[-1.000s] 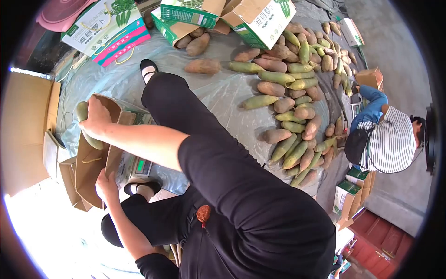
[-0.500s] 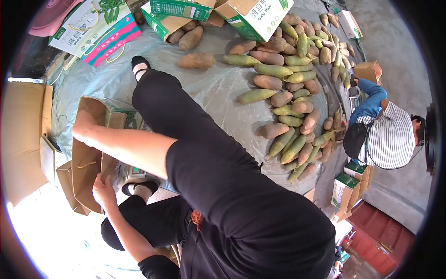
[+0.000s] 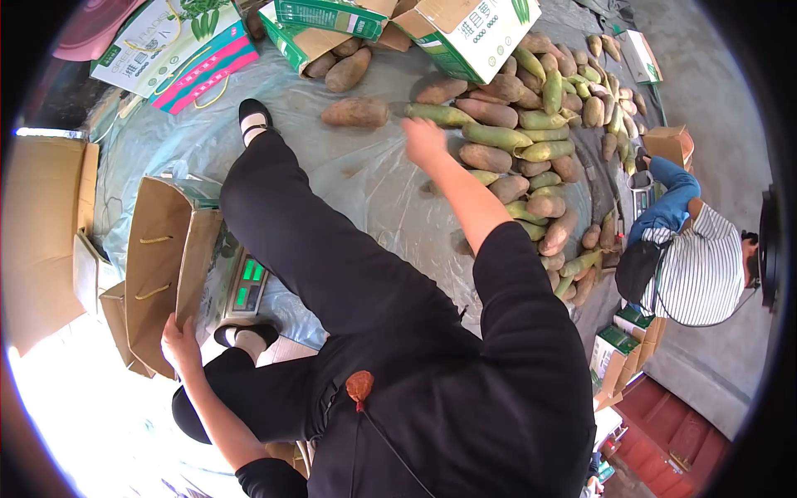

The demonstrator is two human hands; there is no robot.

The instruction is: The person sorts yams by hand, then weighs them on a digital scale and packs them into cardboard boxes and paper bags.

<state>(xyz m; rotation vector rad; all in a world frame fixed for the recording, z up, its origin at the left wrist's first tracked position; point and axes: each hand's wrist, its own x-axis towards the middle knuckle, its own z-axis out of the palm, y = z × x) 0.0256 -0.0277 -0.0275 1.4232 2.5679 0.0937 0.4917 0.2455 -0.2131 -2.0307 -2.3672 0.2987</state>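
My left hand (image 3: 181, 342) grips the near side edge of an open cardboard carton (image 3: 158, 261) with yellow cord handles. Beside the carton, partly hidden by it, sits a digital scale (image 3: 247, 286) with lit green readouts. My right hand (image 3: 426, 143) reaches out over the plastic sheet. It is at the left end of a long green radish (image 3: 440, 114), just right of a brown root (image 3: 354, 113). Its fingers are turned away and blurred, so I cannot see whether they touch the radish.
A large pile of green and brown roots (image 3: 544, 149) covers the sheet on the right. Printed cartons (image 3: 469, 41) and a white-green carton (image 3: 162, 50) stand at the top. A co-worker in a striped shirt (image 3: 701, 270) bends at the right, near more cartons (image 3: 618, 344).
My right hand has left the carton and swung up and right to the roots. My left hand stays on the carton edge. The scale's readouts are now uncovered.
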